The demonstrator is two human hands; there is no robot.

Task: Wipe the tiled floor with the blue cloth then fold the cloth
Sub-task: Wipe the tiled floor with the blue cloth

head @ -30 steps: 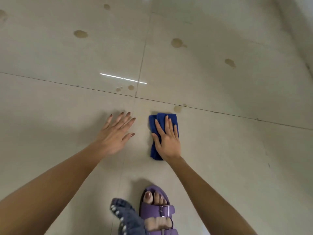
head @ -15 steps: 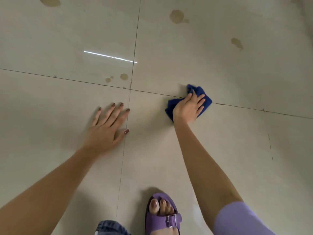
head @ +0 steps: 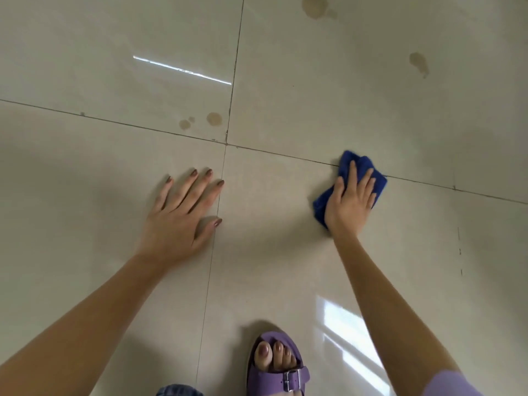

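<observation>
The blue cloth (head: 347, 164) lies bunched on the beige tiled floor (head: 114, 172), across a grout line right of centre. My right hand (head: 351, 202) presses flat on top of it, fingers spread, hiding most of the cloth. My left hand (head: 183, 212) rests palm down on the bare tile to the left, fingers apart, holding nothing, beside a vertical grout line.
Brown stains mark the floor: small spots (head: 213, 119) near the tile crossing, a larger one (head: 314, 6) at the top, another (head: 418, 62) at upper right. My foot in a purple sandal (head: 281, 367) stands at the bottom centre, with a denim hem (head: 178, 391) beside it.
My right hand has slid the cloth from beside my left hand forward and to the right, across the grout line. My left hand has settled flat on the tile.
</observation>
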